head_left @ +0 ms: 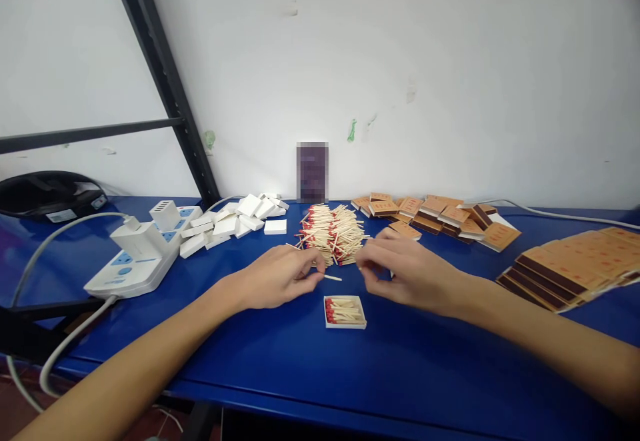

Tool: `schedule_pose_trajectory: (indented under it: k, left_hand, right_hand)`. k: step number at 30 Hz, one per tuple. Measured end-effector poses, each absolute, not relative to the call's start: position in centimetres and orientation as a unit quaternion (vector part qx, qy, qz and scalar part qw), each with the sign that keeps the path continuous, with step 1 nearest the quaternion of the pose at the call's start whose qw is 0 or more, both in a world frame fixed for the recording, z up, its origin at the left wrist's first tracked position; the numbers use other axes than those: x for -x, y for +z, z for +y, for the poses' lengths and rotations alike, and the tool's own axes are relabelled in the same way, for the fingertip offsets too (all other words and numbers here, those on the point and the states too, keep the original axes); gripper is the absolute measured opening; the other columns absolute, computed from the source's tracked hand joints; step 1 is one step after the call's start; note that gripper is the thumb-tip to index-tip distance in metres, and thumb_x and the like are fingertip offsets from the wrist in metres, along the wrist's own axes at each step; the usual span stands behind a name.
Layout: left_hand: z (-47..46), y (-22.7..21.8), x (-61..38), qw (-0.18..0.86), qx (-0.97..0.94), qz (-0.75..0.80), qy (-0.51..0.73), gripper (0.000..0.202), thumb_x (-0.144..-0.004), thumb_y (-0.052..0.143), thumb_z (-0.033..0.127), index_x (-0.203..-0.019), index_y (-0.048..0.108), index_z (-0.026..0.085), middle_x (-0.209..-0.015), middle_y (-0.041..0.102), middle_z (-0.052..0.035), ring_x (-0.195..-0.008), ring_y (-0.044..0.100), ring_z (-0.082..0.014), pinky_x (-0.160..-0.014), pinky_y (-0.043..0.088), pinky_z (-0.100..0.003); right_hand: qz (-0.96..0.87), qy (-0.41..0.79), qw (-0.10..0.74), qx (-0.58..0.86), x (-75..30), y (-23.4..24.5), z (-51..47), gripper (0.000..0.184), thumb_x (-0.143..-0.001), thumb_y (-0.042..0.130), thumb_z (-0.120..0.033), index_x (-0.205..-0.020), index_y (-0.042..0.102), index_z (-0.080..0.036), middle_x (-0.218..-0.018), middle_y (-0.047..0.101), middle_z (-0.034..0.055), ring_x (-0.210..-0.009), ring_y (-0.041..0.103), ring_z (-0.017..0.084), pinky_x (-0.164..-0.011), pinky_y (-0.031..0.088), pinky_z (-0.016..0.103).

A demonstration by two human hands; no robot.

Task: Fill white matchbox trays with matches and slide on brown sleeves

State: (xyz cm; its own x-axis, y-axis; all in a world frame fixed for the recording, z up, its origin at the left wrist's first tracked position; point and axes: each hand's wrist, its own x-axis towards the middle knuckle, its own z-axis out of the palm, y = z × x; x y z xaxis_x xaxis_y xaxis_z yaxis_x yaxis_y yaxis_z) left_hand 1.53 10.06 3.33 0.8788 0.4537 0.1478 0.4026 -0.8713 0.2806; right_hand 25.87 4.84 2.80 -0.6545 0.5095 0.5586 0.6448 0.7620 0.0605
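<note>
My left hand (287, 274) is closed in a pinch on a single match (333, 278), whose pale stick points right from the fingertips. Across from it, my right hand (400, 271) has its fingers curled in toward the thumb; whatever they may hold is hidden. Between and behind both hands lies a big pile of red-headed matches (335, 231). In front of them sits a small white matchbox tray (345, 325), partly filled with matches (344, 309), red heads mostly to the left.
White inner trays (225, 226) are heaped at left, beside a white power strip (140, 271) with plugs and cables. Orange-brown matchbox sleeves (437, 214) lie at back right, with flat sleeves (580, 264) stacked farther right. A blurred dark panel (313, 172) stands against the wall.
</note>
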Motion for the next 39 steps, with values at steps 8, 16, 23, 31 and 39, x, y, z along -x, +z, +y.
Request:
schedule_pose_trajectory:
  k: [8,16,23,31,39]
  left_hand:
    - [7.9,3.6,-2.7,0.217,-0.952,0.207,0.067,0.009,-0.087,0.055,0.026,-0.087,0.059,0.019,-0.051,0.041,0.0091,-0.045,0.038,-0.0074,-0.047,0.027,-0.022]
    - [11.0,2.4,-1.4,-0.01,-0.96,0.231,0.157,0.023,-0.094,0.04,0.019,-0.111,0.055,0.019,-0.075,0.058,0.0002,-0.066,0.052,-0.0138,-0.06,0.037,-0.026]
    - [12.1,2.1,-1.1,-0.032,-0.963,0.214,0.161,0.022,-0.095,0.045,0.023,-0.111,0.059,0.02,-0.094,0.058,-0.0042,-0.081,0.054,-0.0162,-0.067,0.041,-0.027]
    - [13.1,2.2,-1.2,-0.084,-0.964,0.214,0.137,0.026,-0.098,0.042,0.023,-0.114,0.062,0.022,-0.092,0.053,-0.0047,-0.08,0.051,-0.0169,-0.067,0.04,-0.027]
    - [13.4,2.1,-1.3,-0.134,-0.964,0.195,0.123,0.025,-0.099,0.039,0.022,-0.102,0.064,0.02,-0.09,0.053,-0.0046,-0.073,0.049,-0.0156,-0.061,0.036,-0.027]
  right_hand:
    - [-0.864,0.091,0.327,0.373,-26.2,1.9,2.7,0.009,-0.081,0.054,-0.013,-0.083,0.057,-0.021,-0.071,0.067,-0.0032,-0.059,0.058,0.009,-0.056,0.043,0.021]
    - [-0.826,0.176,0.364,0.393,-24.5,2.1,1.6,0.007,-0.087,0.062,-0.023,-0.081,0.065,-0.021,-0.078,0.063,0.0013,-0.071,0.058,0.013,-0.062,0.048,0.024]
    - [-0.839,0.118,0.293,0.442,-24.7,1.3,1.8,0.008,-0.088,0.064,-0.03,-0.087,0.067,-0.023,-0.082,0.061,0.0013,-0.072,0.055,0.014,-0.062,0.044,0.025]
    - [-0.853,-0.051,0.268,0.446,-26.1,2.0,4.9,0.015,-0.093,0.053,-0.022,-0.099,0.065,-0.018,-0.09,0.06,0.0063,-0.082,0.056,0.019,-0.068,0.043,0.03]
    - [-0.896,-0.115,0.129,0.409,-26.0,4.3,9.6,0.021,-0.097,0.047,-0.022,-0.102,0.068,-0.022,-0.091,0.055,0.0058,-0.076,0.052,0.018,-0.065,0.036,0.028]
